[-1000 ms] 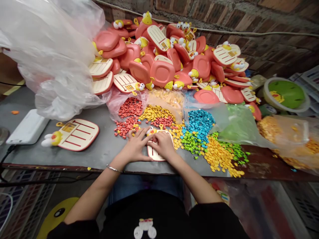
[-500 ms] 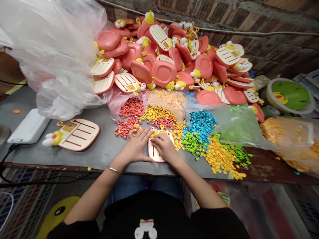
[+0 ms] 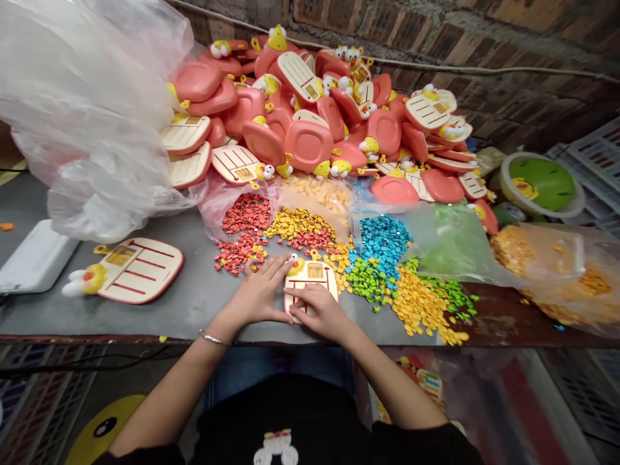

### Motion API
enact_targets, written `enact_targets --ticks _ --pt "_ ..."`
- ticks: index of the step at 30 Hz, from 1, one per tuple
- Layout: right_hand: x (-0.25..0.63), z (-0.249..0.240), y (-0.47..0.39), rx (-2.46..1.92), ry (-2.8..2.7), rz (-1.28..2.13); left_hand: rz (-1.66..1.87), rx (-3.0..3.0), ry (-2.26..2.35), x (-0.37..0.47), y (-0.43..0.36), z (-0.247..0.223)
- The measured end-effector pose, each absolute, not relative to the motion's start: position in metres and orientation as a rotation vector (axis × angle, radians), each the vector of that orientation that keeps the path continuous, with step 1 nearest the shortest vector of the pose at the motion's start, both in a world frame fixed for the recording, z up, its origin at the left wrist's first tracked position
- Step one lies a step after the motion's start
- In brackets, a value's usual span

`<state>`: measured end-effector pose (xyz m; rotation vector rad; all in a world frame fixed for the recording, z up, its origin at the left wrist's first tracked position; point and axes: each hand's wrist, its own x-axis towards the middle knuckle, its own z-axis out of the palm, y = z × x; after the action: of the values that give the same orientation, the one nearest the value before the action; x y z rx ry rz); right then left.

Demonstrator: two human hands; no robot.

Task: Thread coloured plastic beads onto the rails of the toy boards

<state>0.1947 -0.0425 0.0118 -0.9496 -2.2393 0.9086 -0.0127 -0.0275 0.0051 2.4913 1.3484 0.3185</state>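
Observation:
A small cream toy board with red edging, red slots and a yellow-and-white character head lies flat on the grey table. My left hand grips its left side, fingers along the top corner and thumb at the lower corner. Over the board's lower half is my right hand, its index fingertip touching the left part and its thumb lower down, apart from it. No piece shows between those fingertips. A similar board lies to the left. Small red pieces, yellow pieces and blue pieces are heaped beyond my hands.
A big pile of pink-backed boards stands against the brick wall. Plastic bags sit at the left. Green pieces and orange-yellow pieces spread to the right. A white power bank lies far left; a round tub stands right.
My right hand has moved down on the board, uncovering its yellow panel and upper slots. My left hand stays at the board's left side. The view has shifted slightly.

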Motion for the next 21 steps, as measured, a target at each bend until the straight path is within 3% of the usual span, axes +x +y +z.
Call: enact_targets --ticks 4,8,11,17,21 --pt "0.216 0.018 -0.032 -1.010 -2.094 1.016 0.299 2.472 1.330 -0.014 -0.027 0.008" --pt "0.249 0.016 0.012 -1.346 -1.928 0.535 0.306 2.456 1.342 -0.019 -0.028 0.010" --pt "0.260 0.007 0.046 -1.422 -2.116 0.312 0.309 2.446 1.359 -0.023 -0.029 0.010" --pt "0.252 -0.006 0.063 -1.495 -2.307 0.177 0.271 2.449 1.333 -0.026 -0.031 0.011" --pt "0.256 0.000 0.048 -1.356 -2.187 0.298 0.280 2.443 1.310 -0.025 -0.032 0.011"
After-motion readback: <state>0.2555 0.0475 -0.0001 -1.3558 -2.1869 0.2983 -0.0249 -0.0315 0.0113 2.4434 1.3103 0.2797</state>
